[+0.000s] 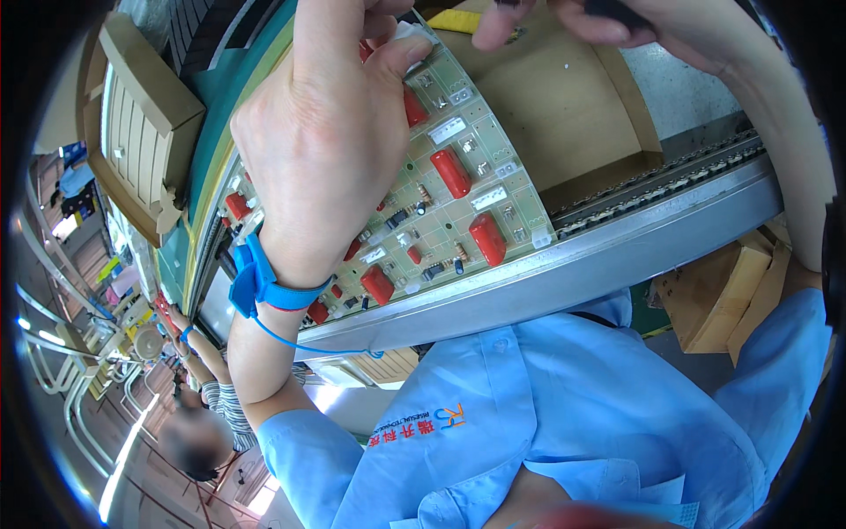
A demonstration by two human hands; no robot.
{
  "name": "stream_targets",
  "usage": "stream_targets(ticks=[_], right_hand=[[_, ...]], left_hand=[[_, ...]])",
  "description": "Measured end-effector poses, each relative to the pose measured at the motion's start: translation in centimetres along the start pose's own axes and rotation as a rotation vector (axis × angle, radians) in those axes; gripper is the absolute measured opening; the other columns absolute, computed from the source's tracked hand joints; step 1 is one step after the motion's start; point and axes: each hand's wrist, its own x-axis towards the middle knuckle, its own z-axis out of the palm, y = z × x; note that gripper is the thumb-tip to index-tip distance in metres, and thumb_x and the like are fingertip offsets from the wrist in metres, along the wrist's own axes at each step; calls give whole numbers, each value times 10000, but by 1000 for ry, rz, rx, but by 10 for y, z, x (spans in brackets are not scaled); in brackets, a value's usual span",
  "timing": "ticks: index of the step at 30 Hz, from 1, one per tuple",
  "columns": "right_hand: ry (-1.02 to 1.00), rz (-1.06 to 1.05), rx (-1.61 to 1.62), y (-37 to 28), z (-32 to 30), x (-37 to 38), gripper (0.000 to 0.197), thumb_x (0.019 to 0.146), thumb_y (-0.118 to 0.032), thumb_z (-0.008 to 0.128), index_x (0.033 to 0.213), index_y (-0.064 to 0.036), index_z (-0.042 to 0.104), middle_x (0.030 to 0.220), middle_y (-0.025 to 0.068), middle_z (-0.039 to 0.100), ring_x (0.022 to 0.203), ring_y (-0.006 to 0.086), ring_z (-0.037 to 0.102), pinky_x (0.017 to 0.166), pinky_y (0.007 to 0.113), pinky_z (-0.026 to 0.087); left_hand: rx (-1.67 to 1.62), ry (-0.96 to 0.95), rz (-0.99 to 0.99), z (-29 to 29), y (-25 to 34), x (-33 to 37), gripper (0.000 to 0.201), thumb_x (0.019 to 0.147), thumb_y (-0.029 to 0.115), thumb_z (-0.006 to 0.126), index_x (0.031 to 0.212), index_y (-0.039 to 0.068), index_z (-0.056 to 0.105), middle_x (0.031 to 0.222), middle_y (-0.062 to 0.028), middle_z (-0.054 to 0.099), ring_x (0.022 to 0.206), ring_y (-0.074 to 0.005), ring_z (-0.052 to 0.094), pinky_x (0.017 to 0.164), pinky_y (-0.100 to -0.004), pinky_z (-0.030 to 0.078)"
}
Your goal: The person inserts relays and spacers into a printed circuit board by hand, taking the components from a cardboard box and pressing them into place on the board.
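Left hand (330, 132) seems to be fixing the board (449, 216), right hand (661, 26) beside it. Can't tell either grip. Next likely needs gentle pressing.

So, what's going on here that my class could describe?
A left hand wearing a blue corded wrist strap is over a pale green circuit board with rounded red components; its grip is unclear. The board lies along a long silver metal rail. The right hand, partly cut off, is near an open brown cardboard box; a dark object shows against it.
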Motion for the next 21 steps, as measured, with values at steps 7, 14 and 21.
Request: stream_targets(ticks=[7, 14, 21], right_hand=[[-233, 220, -220, 0, 9, 4, 468, 858, -483, 661, 889, -16, 641, 522, -10, 481, 429, 62, 406, 401, 208, 267], [-341, 263, -195, -5, 11, 3, 410, 861, -423, 679, 917, -20, 626, 484, -22, 447, 417, 75, 394, 411, 219, 254], [-368, 268, -175, -6, 11, 3, 387, 861, -391, 689, 921, -14, 624, 481, -28, 445, 412, 70, 382, 406, 223, 251]], left_hand=[[-218, 52, -23, 12, -13, -2, 262, 817, 30, 715, 1029, 52, 563, 866, -22, 678, 599, -2, 520, 508, -157, 390], [-312, 88, -67, 20, -11, -4, 256, 820, 7, 708, 1022, 45, 557, 868, -23, 676, 624, 0, 536, 528, -155, 412], [-236, 56, 2, 14, -15, 0, 254, 817, 30, 719, 1013, 50, 559, 865, -22, 679, 619, -8, 530, 520, -158, 396]])
